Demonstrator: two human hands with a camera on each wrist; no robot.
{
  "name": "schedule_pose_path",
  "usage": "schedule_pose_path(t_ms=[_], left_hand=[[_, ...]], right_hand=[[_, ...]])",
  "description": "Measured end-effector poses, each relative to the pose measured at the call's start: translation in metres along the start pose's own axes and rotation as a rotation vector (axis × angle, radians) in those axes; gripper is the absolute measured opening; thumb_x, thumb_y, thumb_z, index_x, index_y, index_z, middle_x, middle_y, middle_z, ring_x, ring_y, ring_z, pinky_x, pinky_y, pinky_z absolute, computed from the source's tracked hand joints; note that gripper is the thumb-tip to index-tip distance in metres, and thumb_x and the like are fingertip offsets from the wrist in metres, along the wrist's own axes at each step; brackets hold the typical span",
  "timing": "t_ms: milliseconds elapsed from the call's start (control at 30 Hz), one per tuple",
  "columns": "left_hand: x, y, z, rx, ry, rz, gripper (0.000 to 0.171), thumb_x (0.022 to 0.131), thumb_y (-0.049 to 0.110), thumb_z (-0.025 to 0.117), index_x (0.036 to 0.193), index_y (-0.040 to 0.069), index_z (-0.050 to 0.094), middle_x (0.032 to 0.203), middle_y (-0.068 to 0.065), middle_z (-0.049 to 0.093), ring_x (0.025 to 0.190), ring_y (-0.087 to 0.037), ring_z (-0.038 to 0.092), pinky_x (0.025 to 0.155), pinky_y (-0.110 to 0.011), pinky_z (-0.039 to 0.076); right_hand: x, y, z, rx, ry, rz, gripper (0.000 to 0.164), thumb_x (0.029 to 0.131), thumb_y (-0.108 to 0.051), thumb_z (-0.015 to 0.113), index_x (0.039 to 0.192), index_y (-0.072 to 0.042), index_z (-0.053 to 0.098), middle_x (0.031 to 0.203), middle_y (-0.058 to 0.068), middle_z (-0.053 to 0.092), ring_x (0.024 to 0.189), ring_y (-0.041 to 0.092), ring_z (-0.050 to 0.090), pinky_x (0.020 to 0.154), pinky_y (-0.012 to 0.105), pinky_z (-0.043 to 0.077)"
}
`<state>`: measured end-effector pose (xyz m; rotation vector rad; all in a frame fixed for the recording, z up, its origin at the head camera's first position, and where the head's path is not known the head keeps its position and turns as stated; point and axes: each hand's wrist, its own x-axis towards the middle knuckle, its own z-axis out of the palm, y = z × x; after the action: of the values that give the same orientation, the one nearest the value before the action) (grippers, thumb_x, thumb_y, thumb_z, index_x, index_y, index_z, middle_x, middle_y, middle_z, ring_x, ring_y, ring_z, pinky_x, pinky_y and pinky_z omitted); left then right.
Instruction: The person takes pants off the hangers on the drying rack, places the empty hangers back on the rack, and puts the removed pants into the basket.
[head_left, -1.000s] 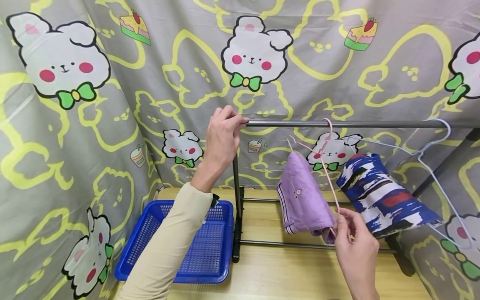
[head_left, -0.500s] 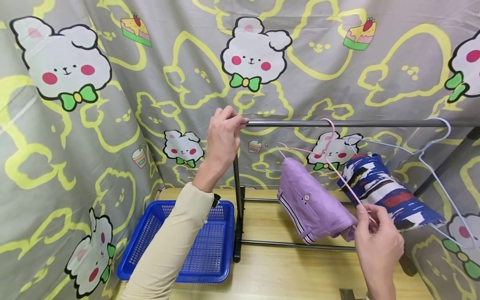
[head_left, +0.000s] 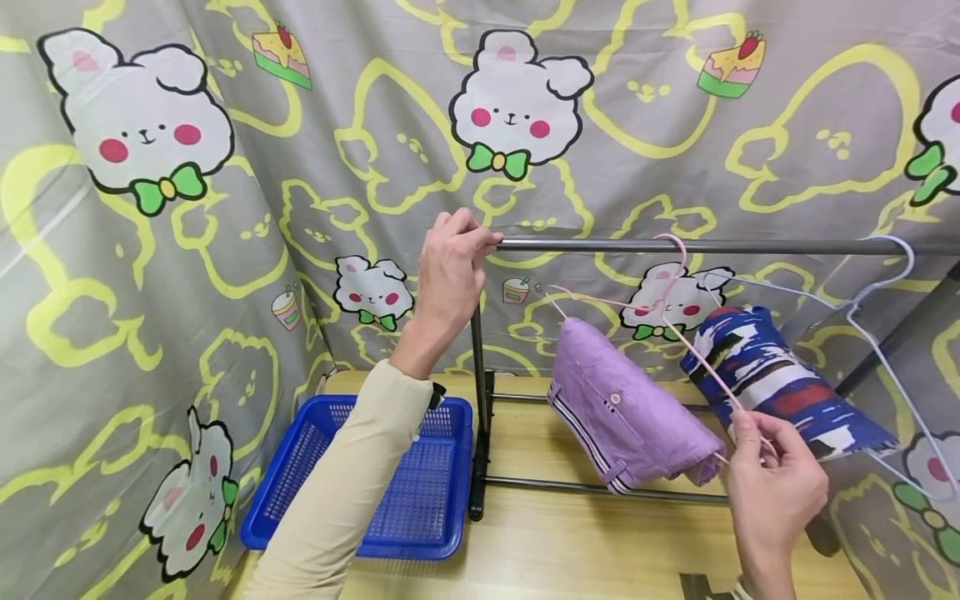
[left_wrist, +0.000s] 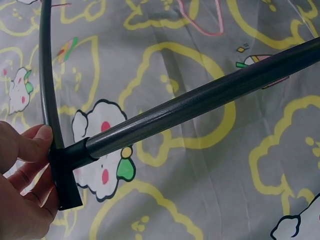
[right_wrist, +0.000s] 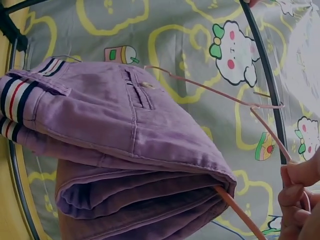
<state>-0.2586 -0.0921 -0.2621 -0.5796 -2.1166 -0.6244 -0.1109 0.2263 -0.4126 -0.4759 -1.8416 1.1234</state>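
Observation:
My left hand (head_left: 450,267) grips the left end of the dark metal rail (head_left: 585,245), thumb and fingers about the corner joint (left_wrist: 70,160) in the left wrist view. A pink wire hanger (head_left: 697,354) hooks over that rail. Purple trousers (head_left: 622,408), folded, with a striped waistband, lie over its lower bar. My right hand (head_left: 780,483) pinches the hanger near its right corner, just beside the folded edge. In the right wrist view the trousers' layers (right_wrist: 110,190) show end-on, and the bar comes out between them.
Right of the trousers, a blue, white and red patterned garment (head_left: 787,383) hangs on a light blue hanger (head_left: 910,254). A blue plastic basket (head_left: 453,542) stands on the wooden surface (head_left: 562,550) at left. Rabbit-print curtains (head_left: 300,150) surround the rack.
My right hand has moved right, pulling the hanger's corner along, so the trousers have swung round and show more of their front. The left hand keeps its hold on the rail.

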Motion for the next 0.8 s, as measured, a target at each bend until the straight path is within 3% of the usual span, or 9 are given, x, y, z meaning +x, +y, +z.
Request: schedule_pose_path(t_ms=[333, 567, 667, 733, 800], left_hand=[[0.001, 0.000, -0.003, -0.006, 0.005, -0.014, 0.014, 0.095, 0.002, 0.070, 0.102, 0.005, 0.082, 0.087, -0.005, 0.060, 0.086, -0.025, 0.050, 0.073, -0.037, 0.041], [-0.001, -0.003, -0.005, -0.006, 0.023, -0.002, 0.015, 0.094, 0.001, 0.070, 0.103, 0.005, 0.081, 0.088, -0.006, 0.060, 0.085, -0.026, 0.051, 0.075, -0.037, 0.042], [-0.002, -0.004, -0.006, -0.012, 0.034, 0.001, 0.015, 0.094, 0.001, 0.070, 0.103, 0.005, 0.081, 0.087, -0.006, 0.060, 0.085, -0.026, 0.051, 0.075, -0.038, 0.043], [-0.002, -0.004, -0.004, -0.020, 0.043, 0.005, 0.014, 0.094, 0.001, 0.070, 0.102, 0.005, 0.082, 0.087, -0.005, 0.061, 0.086, -0.026, 0.052, 0.075, -0.038, 0.043], [-0.002, -0.002, -0.001, -0.025, 0.048, 0.009, 0.014, 0.095, 0.002, 0.070, 0.102, 0.005, 0.082, 0.086, -0.005, 0.061, 0.085, -0.025, 0.052, 0.075, -0.038, 0.044]], right_hand=[[0.011, -0.006, -0.018, 0.175, 0.087, 0.059, 0.019, 0.092, -0.009, 0.076, 0.098, 0.009, 0.076, 0.076, -0.022, 0.067, 0.054, -0.009, 0.056, 0.049, 0.007, 0.041], [0.018, -0.010, -0.042, 0.219, 0.119, 0.154, 0.019, 0.090, -0.008, 0.077, 0.102, 0.007, 0.076, 0.088, -0.013, 0.073, 0.073, -0.004, 0.069, 0.064, 0.008, 0.052], [0.016, -0.008, -0.052, 0.334, 0.130, 0.224, 0.012, 0.088, -0.003, 0.078, 0.098, 0.004, 0.077, 0.078, -0.010, 0.072, 0.063, -0.001, 0.065, 0.056, 0.004, 0.045], [0.014, -0.003, -0.059, 0.434, 0.151, 0.262, 0.005, 0.087, 0.000, 0.078, 0.092, -0.001, 0.078, 0.064, -0.010, 0.064, 0.053, 0.002, 0.056, 0.047, 0.006, 0.035], [0.011, 0.005, -0.065, 0.439, 0.161, 0.273, 0.010, 0.087, -0.001, 0.078, 0.085, -0.010, 0.078, 0.055, -0.010, 0.051, 0.048, 0.001, 0.042, 0.043, 0.012, 0.025]])
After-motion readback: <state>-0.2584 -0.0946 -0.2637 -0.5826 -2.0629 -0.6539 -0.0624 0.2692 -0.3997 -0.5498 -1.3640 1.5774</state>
